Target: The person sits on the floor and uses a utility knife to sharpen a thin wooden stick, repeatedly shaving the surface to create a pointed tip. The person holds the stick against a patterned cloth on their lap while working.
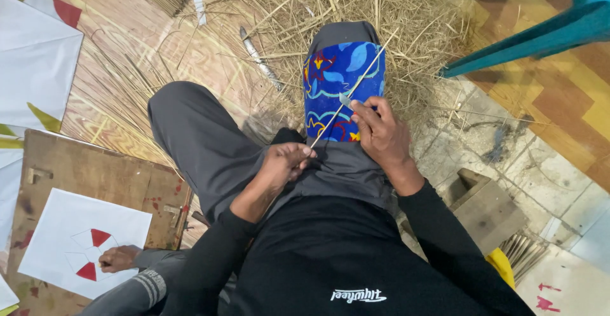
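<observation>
Head cam: left hand (284, 161) pinches the low end of a thin stick (348, 95), right hand (380, 131) grips a small blade (345, 99) against it, over the blue patterned cloth (337, 77) on the knee.

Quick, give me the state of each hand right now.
Left hand: closed, pinching the near end of the thin stick.
Right hand: closed on a small blade set against the stick.
</observation>
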